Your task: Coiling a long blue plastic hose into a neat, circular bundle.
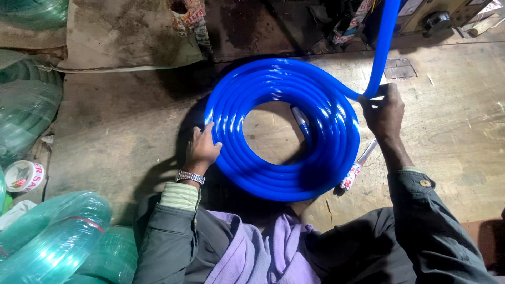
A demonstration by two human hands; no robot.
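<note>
1. The glossy blue plastic hose coil [281,129] lies flat on the worn wooden bench [452,137].
2. The left hand [202,150] presses open-fingered on the coil's rim; if it slips, loops could spring apart.
3. The right hand [384,110] is closed around the incoming hose length; slack there may kink it.

A hose coil [281,129] lies flat on the table [452,142], in the middle. The left hand [202,150] rests on the coil's left edge. The right hand [384,110] is at the coil's right side, pinching the loose hose end [381,47], which runs up and away from the coil toward the back. A thin stick-like tool [357,165] lies on the table, partly under the coil's right side. More wrapped hose rolls [52,239] sit to the left, near the person. A tape roll [23,176] sits just behind them. A sack [126,34] lies at the back left.
</note>
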